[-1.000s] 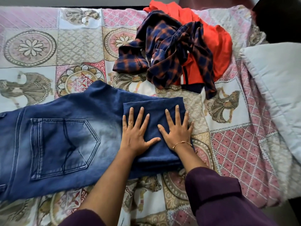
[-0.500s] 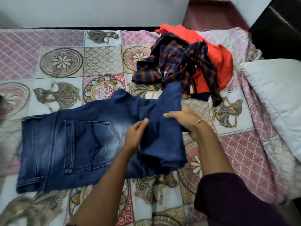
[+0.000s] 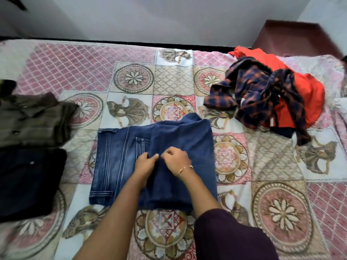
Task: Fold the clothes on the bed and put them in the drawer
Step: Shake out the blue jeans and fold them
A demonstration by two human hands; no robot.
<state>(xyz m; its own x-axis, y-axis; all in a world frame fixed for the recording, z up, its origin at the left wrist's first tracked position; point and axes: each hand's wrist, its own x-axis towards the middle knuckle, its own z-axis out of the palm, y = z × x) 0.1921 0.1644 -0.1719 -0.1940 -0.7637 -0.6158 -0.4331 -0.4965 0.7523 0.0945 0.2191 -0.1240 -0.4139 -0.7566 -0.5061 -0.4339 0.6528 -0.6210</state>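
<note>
Far left, at 9 o'clock of the frame: one olive-brown garment, folded, with one black garment just below it, edges touching. Both lie on the patterned bedspread.

Centre: one pair of blue jeans, partly folded, waistband end to the left, leg section doubled over on the right half. Its left edge sits near the black garment, apart from it.

Left hand: fingers curled, pinching the left edge of the doubled leg layer. The fabric it grips runs from 12 o'clock to 6 o'clock of the hand; the exposed waistband portion lies at its 9 o'clock.

Right hand: fingers curled onto the same edge, just beside the left hand, knuckles nearly touching. The bulk of the folded layer lies at its 3 o'clock. One thin bracelet on the wrist; one dark purple sleeve on that arm.

Upper right, at 2 o'clock of the jeans, well apart: one navy-and-orange plaid shirt, crumpled, lying on one orange-red garment.

Count: five garments visible, two hands.
</note>
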